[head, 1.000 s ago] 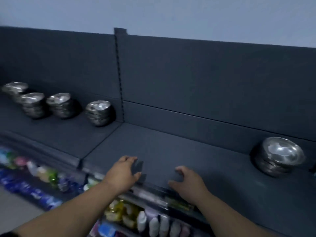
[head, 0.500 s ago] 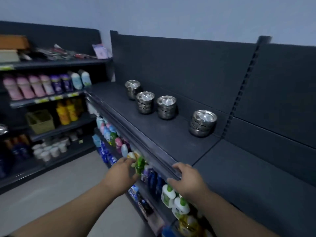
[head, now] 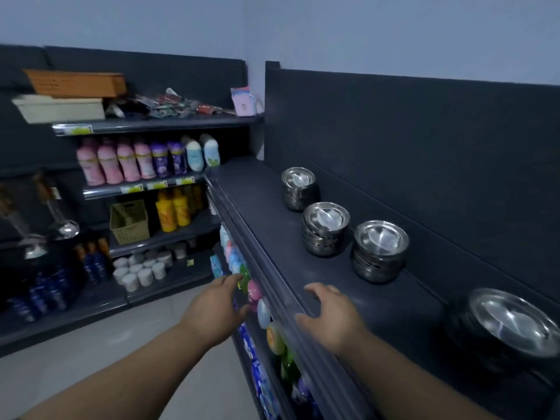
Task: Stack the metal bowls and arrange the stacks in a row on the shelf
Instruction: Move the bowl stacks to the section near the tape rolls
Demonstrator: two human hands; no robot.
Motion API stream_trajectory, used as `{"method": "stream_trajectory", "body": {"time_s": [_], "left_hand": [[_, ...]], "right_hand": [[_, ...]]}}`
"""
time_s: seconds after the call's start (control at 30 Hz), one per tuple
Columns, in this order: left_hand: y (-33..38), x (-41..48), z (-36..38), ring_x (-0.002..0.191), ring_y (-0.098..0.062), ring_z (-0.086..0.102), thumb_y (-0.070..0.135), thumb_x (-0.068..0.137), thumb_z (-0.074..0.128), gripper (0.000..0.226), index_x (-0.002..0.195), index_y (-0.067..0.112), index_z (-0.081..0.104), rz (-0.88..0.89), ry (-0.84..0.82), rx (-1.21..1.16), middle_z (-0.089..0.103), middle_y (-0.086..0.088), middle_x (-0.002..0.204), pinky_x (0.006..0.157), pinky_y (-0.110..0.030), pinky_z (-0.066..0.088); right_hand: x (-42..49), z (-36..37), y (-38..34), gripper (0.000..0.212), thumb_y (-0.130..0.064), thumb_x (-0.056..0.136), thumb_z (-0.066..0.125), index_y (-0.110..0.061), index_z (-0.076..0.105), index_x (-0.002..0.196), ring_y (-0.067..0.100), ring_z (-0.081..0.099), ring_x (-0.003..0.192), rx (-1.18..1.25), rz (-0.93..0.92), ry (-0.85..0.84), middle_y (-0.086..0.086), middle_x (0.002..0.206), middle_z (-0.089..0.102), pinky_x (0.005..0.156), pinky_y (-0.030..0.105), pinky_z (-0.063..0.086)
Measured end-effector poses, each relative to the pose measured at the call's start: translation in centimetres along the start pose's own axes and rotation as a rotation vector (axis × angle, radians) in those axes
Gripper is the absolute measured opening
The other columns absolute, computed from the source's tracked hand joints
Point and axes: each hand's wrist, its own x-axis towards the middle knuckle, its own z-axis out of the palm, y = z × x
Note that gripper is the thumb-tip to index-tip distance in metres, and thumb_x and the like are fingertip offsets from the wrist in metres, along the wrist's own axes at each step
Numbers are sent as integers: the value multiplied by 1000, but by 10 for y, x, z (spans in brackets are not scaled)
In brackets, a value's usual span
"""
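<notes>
Bowl stacks (head: pixel 380 253) in row, shelf (head: pixel 291 237) back, apart from L grip (head: pixel 213 310), R grip (head: pixel 330 318); both spread, loose.

My left grip (head: pixel 216 304): a bare hand, fingertips softened by blur, nails not readable. My right grip (head: pixel 330 319): a bare hand with a sharper outline, thumb and knuckles distinct. Behind the left grip, my left forearm (head: pixel 121 374) runs bare to the frame edge. Behind the right grip, my right forearm (head: pixel 403 380) is likewise bare throughout, widening toward the elbow.
</notes>
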Motion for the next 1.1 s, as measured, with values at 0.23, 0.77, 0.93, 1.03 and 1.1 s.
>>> {"method": "stream_trajectory", "body": {"time_s": [0.23,0.77,0.93,1.03,1.1], "left_hand": [[-74,111,-20,130,-20,45,44,88,59,69,148,26,31,-38,23,6,41,0,146,105,-32,41],[-155,428,-79,145,-26,19,63,85,52,84,152,28,16,374,-58,231,20,-4,159,118,-42,21],[-125,486,-49,146,-27,17,69,82,51,90,153,28,13,487,-128,169,16,-6,160,118,-42,21],[-101,512,-35,147,-26,12,73,80,50,94,153,30,11,500,-212,93,12,-4,161,119,-43,18],[-83,527,-29,148,-25,12,75,78,50,94,153,32,13,492,-266,-8,13,-2,161,120,-42,18]], "right_hand": [[125,25,-44,64,-43,83,68,-29,45,141,17,47,128,-11,-24,9,-2,140,48,106,31,40],[359,47,-104,115,-48,77,77,-21,-2,156,23,3,152,152,393,454,5,166,0,121,39,17],[389,38,-82,129,-48,66,86,-24,-5,156,24,8,152,285,493,606,5,165,0,120,42,21],[402,32,-65,134,-53,62,86,-28,-8,155,23,15,151,354,521,628,3,165,3,120,41,25],[409,29,-57,132,-54,64,84,-29,-8,155,21,18,150,413,534,631,1,165,5,118,38,25]]}}
